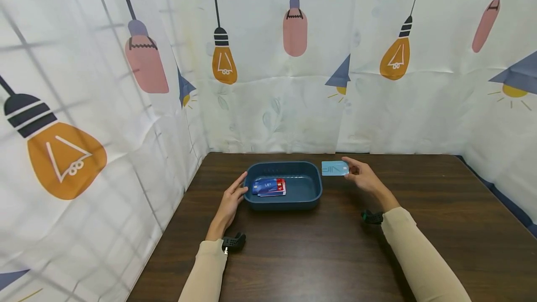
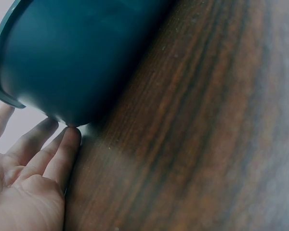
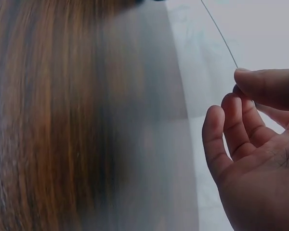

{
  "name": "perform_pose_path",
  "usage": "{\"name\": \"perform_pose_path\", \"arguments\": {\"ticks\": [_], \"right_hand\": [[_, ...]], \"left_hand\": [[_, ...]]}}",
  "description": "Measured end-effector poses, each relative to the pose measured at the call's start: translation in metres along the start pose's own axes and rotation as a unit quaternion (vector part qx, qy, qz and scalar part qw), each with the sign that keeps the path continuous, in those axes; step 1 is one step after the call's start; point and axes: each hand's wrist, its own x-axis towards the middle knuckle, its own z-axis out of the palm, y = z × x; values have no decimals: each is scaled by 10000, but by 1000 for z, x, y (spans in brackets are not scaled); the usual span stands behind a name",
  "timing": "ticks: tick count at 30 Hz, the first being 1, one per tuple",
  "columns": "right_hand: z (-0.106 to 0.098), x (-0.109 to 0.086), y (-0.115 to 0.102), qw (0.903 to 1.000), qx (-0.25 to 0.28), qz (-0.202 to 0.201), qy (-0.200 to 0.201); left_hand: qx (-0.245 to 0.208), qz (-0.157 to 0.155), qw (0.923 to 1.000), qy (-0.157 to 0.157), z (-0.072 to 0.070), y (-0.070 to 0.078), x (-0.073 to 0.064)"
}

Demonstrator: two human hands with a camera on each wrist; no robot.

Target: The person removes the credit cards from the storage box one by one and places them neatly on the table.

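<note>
Two hands in play, a left hand (image 1: pixel 228 205) and a right hand (image 1: pixel 366 179), two beige sleeves (image 1: pixel 421 250)! One blue bin (image 1: pixel 302 189), one light-blue card (image 1: pixel 334 168), at least two stacked cards (image 1: pixel 268 186), overlap hiding the total! One table (image 1: pixel 461 209), three orange bulbs (image 1: pixel 65 160), three pink lamps (image 1: pixel 295 34), four blue shades (image 1: pixel 340 74)!

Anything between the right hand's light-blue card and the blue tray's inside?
Only the right rim of the blue tray stands between its inside and the light-blue card in the right hand; nothing else visible.

The blue bin (image 1: pixel 282 206) bars low passage across the table (image 1: pixel 302 255), but its top is uncovered from above.
</note>
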Motion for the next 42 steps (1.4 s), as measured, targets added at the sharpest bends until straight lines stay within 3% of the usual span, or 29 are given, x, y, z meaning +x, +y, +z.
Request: {"name": "perform_pose_path", "arguments": {"ticks": [23,30,42], "right_hand": [[0,9,23,9972,-536,243,-458],[0,15,25,9959,-531,479,-560],[0,25,34,9941,-610,529,-730]], "left_hand": [[43,-4,10000,23,0,-1,-2],[40,21,10000,26,-1,1,-1],[30,32,10000,8,0,2,-2]]}}
